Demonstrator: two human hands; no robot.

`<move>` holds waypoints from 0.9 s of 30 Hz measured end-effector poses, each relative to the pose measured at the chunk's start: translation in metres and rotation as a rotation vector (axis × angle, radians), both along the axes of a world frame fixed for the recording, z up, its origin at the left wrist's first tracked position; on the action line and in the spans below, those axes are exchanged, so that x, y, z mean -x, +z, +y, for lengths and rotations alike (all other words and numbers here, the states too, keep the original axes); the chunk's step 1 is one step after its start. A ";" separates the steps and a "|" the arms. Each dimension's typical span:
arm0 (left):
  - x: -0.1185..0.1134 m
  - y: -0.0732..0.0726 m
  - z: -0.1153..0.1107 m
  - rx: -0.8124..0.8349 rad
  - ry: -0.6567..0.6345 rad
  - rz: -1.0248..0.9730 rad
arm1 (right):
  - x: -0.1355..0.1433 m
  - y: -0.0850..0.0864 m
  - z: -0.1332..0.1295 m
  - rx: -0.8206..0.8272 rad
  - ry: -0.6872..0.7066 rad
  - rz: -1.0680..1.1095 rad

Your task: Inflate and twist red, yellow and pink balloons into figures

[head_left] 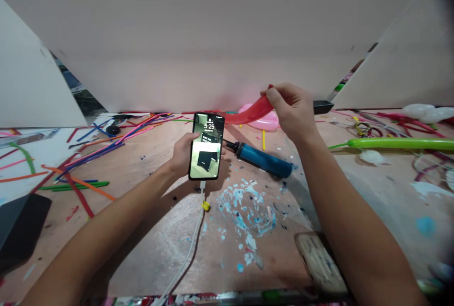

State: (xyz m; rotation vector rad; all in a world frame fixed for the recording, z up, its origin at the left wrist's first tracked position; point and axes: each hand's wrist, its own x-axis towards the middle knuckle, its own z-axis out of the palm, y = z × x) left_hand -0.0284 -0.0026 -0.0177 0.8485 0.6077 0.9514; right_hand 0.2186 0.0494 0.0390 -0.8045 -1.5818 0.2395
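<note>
Pale walls (198, 27) back the littered table (142, 258), which we find strewn with slender coloured balloons (101, 184). We record the left hand (181, 154) grasping a lit phone (206, 147) by its sides, a white cable (193, 240) plugged into its lower edge. The right hand (292, 111) pinches the raised end of a red balloon (250, 113), which runs leftward to the phone's top; we cannot tell where its far end lies. We judge the red balloon light, soft and easily punctured, best gripped at its tip; the phone, rigid, slick and breakable, is best held by its edges.
</note>
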 end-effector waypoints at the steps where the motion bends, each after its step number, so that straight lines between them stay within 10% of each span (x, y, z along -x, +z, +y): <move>1: -0.001 0.000 0.000 0.018 0.005 -0.002 | 0.000 0.000 0.000 0.004 -0.005 -0.004; 27: 0.004 -0.010 0.006 0.043 0.028 0.050 | 0.004 -0.002 -0.001 0.081 -0.007 -0.053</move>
